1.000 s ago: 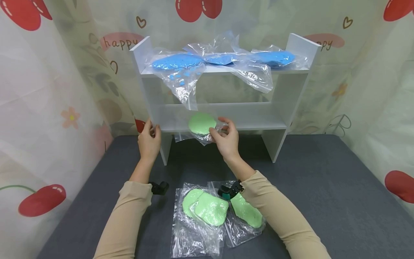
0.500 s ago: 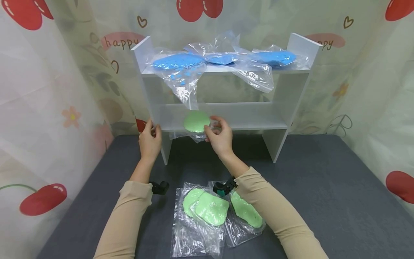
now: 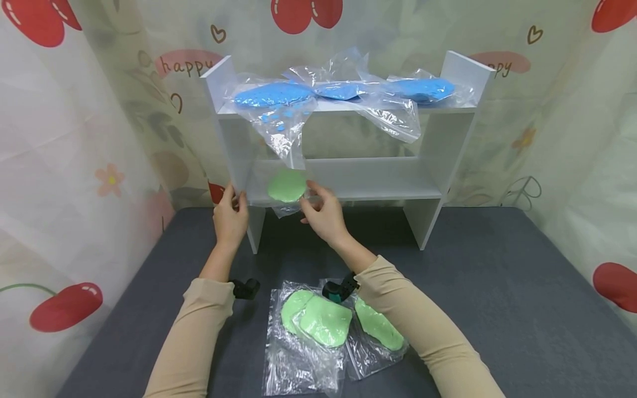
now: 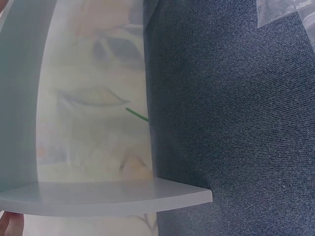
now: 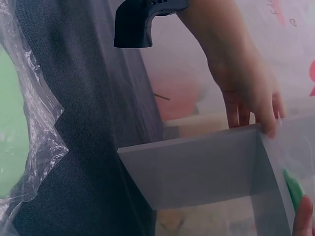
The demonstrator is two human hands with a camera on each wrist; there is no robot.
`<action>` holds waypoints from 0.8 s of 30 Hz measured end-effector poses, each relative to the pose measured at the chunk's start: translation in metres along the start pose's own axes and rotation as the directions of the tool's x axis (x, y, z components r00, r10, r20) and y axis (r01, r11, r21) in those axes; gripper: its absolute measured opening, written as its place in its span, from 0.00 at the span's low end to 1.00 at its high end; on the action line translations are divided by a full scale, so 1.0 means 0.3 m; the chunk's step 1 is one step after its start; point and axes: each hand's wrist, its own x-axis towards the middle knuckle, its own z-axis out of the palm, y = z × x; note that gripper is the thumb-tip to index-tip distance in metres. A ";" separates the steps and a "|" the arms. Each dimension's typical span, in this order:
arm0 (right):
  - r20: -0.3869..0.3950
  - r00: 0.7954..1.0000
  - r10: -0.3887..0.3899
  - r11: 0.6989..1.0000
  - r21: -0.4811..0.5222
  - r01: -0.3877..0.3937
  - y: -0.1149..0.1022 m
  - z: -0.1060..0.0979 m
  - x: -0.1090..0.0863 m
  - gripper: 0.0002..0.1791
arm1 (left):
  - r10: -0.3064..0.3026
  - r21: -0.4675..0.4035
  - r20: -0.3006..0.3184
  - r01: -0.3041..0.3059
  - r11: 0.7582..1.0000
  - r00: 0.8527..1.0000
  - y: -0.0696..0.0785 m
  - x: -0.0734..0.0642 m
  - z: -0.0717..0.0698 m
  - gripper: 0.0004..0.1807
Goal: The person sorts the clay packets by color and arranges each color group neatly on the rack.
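Observation:
My left hand (image 3: 230, 221) grips the left side panel of the white shelf unit (image 3: 383, 192). In the right wrist view, the left hand's fingers (image 5: 268, 118) curl over that panel's edge. At the left part of the middle board lies a clear plastic bag holding a flat, round green piece (image 3: 287, 186). Its lower edge hangs over the board's front. My right hand (image 3: 325, 218) pinches the bag's right side between thumb and forefinger. Only a fingertip of the right hand shows in the right wrist view, close to the green piece (image 5: 294, 188).
Bags of blue material (image 3: 273, 95) lie along the top board, their loose plastic hanging down in front. On the dark table (image 3: 497, 309), several bags with green pieces (image 3: 325, 320) lie overlapping between the forearms. A patterned curtain surrounds the table at the back and sides.
The right hand has moved left along the middle board, bringing the bag with the green piece closer to the left side panel. The left hand has stayed in place.

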 end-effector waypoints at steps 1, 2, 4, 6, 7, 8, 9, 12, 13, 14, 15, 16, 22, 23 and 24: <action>0.012 1.000 -0.001 1.000 -0.011 0.001 -0.002 0.002 0.000 0.27 | 0.001 0.001 0.002 -0.001 1.000 1.000 0.000 -0.001 0.000 0.22; 0.024 1.000 0.000 1.000 -0.018 0.001 -0.004 0.005 0.000 0.28 | 0.001 0.003 0.004 -0.001 1.000 1.000 0.001 -0.002 -0.001 0.22; 0.048 0.999 0.006 1.000 -0.029 -0.005 -0.005 0.009 0.001 0.28 | -0.001 0.006 0.006 0.001 1.000 1.000 0.003 -0.003 -0.002 0.22; 0.066 0.998 0.011 0.999 -0.039 -0.008 -0.005 0.013 0.003 0.28 | -0.003 0.008 0.007 0.003 1.000 1.000 0.004 -0.004 -0.002 0.22; 0.074 0.997 0.014 0.999 -0.043 -0.011 -0.005 0.014 0.003 0.28 | -0.004 0.010 0.006 0.004 1.000 1.000 0.005 -0.003 -0.002 0.22; 0.082 0.996 0.017 0.999 -0.047 -0.013 -0.006 0.016 0.003 0.28 | -0.005 0.012 0.006 0.005 1.000 1.000 0.005 -0.003 -0.001 0.22; 0.089 0.996 0.020 0.999 -0.049 -0.016 -0.006 0.017 0.004 0.28 | -0.005 0.014 0.005 0.005 1.000 1.000 0.005 -0.003 -0.001 0.22; 0.108 0.994 0.028 0.998 -0.053 -0.022 -0.011 0.020 0.004 0.29 | -0.007 0.016 0.003 0.007 1.000 1.000 0.006 -0.001 0.000 0.22; 0.114 0.993 0.026 0.998 -0.056 -0.020 -0.011 0.021 0.005 0.29 | -0.007 0.015 0.002 0.007 1.000 1.000 0.006 -0.001 0.000 0.22; 0.120 0.992 0.026 0.998 -0.058 -0.019 -0.012 0.022 0.005 0.30 | -0.006 0.015 0.001 0.006 1.000 1.000 0.005 -0.001 0.001 0.22; 0.127 0.991 0.027 0.998 -0.059 -0.019 -0.013 0.023 0.005 0.30 | -0.005 0.013 0.000 0.005 1.000 1.000 0.005 -0.001 0.001 0.23; 0.134 0.991 0.027 0.998 -0.062 -0.019 -0.014 0.024 0.006 0.30 | -0.005 0.012 -0.002 0.005 1.000 1.000 0.004 -0.002 0.001 0.23; 0.160 0.987 0.033 0.996 -0.084 -0.019 -0.018 0.029 0.007 0.30 | -0.001 0.009 -0.005 0.001 1.000 1.000 -0.001 -0.002 0.003 0.22; 0.163 0.986 0.036 0.996 -0.086 -0.022 -0.019 0.030 0.007 0.30 | 0.001 0.008 -0.005 -0.001 1.000 1.000 -0.002 -0.002 0.004 0.22; 0.165 0.986 0.039 0.996 -0.086 -0.025 -0.020 0.030 0.007 0.30 | 0.002 0.008 -0.006 -0.002 1.000 1.000 -0.004 -0.001 0.005 0.22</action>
